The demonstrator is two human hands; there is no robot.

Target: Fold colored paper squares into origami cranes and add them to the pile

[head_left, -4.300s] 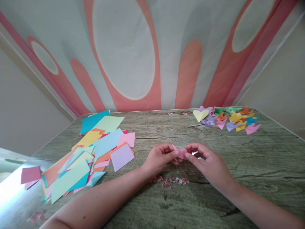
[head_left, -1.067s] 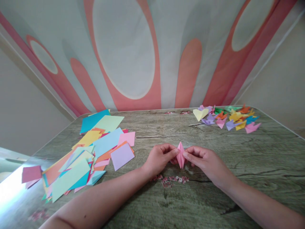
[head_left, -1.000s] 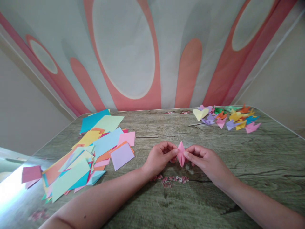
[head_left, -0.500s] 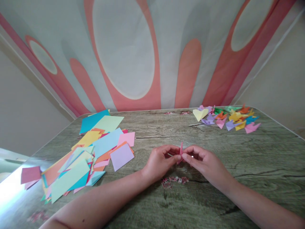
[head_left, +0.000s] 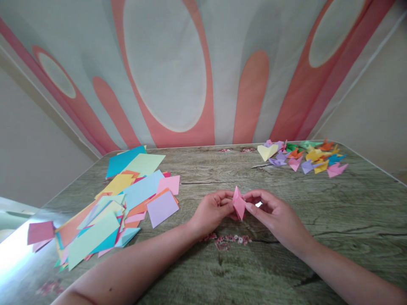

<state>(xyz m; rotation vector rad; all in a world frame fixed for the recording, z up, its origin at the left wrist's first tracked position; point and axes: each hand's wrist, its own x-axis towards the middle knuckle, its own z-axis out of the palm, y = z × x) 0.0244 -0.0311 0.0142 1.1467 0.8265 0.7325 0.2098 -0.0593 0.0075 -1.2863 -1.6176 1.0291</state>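
Observation:
A pink folded origami paper (head_left: 239, 203), narrow and diamond-shaped, is held upright between my two hands over the table. My left hand (head_left: 213, 212) pinches its left side, with the thumb in front and the fingers partly behind it. At the right edge, the thumb and fingertips of my right hand (head_left: 270, 212) are closed on the paper. The broad pink face points toward me. Its back and the fingertips behind it are hidden.
Loose coloured paper sheets (head_left: 93, 239) lie heaped on the left of the wood-grain table (head_left: 206, 169). Several small folded paper figures (head_left: 314, 155) stand at the back right. Dark red paper (head_left: 41, 232) lies at the far left. A patterned cloth (head_left: 222, 84) hangs behind.
The pink paper has turned from edge-on to showing its broad face and sits slightly farther left. Both hands have kept their pinch, and the left hand has shifted a little left.

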